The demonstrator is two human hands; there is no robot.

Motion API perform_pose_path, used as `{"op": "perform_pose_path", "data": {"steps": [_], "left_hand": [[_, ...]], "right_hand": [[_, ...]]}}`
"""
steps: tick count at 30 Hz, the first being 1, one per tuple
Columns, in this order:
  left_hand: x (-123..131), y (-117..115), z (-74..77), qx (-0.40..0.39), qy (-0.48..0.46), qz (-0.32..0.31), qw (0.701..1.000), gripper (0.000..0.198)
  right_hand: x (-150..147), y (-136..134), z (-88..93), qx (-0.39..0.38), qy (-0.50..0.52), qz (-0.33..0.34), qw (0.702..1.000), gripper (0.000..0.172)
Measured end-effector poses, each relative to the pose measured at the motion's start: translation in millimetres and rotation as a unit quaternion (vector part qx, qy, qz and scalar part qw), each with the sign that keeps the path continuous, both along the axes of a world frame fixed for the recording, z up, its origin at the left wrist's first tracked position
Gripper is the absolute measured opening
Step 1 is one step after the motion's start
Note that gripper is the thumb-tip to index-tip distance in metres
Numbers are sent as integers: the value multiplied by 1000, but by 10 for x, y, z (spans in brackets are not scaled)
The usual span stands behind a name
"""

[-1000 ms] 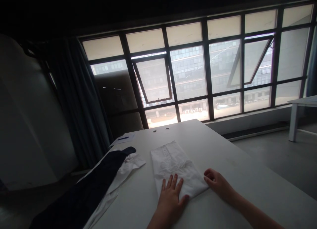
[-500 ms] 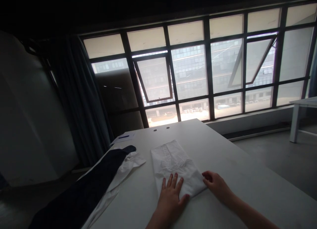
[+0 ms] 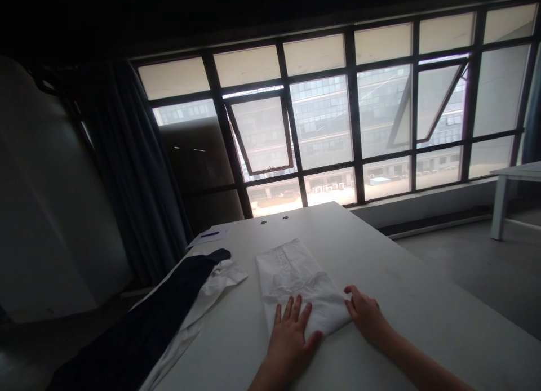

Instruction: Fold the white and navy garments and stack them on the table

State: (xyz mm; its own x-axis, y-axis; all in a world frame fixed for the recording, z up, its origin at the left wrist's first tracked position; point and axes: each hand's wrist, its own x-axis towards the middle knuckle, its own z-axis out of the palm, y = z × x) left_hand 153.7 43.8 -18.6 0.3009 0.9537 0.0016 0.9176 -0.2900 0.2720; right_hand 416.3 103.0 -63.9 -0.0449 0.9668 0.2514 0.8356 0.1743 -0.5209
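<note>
A folded white garment (image 3: 291,267), wrinkled across its middle, lies flat on the white table (image 3: 363,256). My left hand (image 3: 291,340) rests palm down on its near part, fingers spread. At the garment's near right corner is my right hand (image 3: 367,318). Its index finger is lifted apart from the thumb, and the thumb tip is at the cloth's edge. Whether the thumb touches the cloth I cannot tell. To the left, a dark navy garment (image 3: 147,323) lies partly over another white cloth (image 3: 224,275) along the table's left side.
A sheet of paper (image 3: 220,236) with a pen (image 3: 210,234) on it lies at the table's far left corner. Two round cable holes (image 3: 285,217) sit near the far edge. Beyond are windows and a dark curtain (image 3: 139,171). Another white table (image 3: 500,205) stands at right.
My right hand's fingers have loosened, with the index finger now lifted at the garment's corner. My left hand stays flat in place. The view has shifted slightly.
</note>
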Motion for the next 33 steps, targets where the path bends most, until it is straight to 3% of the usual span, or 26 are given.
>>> {"op": "perform_pose_path", "data": {"steps": [8,13,18,23,25,29,31,33], "left_hand": [[-9,-14,-14,-8,7,17,1000,73],[-7,-71,13,-34,28,39,998,82],[-59,-139,99,-75,26,-19,997,85],[-22,-173,212,-46,13,-32,998,78],[59,-200,203,-3,6,-89,996,72],[231,-251,58,6,-10,-282,959,67],[263,-255,12,0,-24,-307,951,68],[251,-250,42,-1,-44,-294,955,68]], "right_hand": [[25,-69,120,15,-88,35,995,19],[-12,-97,157,-8,-134,48,990,20],[66,-129,204,-55,-80,54,994,16],[253,-32,154,-32,0,37,999,27],[283,23,127,-20,34,37,999,29],[279,79,120,-4,86,63,994,31],[282,82,121,4,99,76,992,34],[293,80,111,7,110,76,991,38]]}}
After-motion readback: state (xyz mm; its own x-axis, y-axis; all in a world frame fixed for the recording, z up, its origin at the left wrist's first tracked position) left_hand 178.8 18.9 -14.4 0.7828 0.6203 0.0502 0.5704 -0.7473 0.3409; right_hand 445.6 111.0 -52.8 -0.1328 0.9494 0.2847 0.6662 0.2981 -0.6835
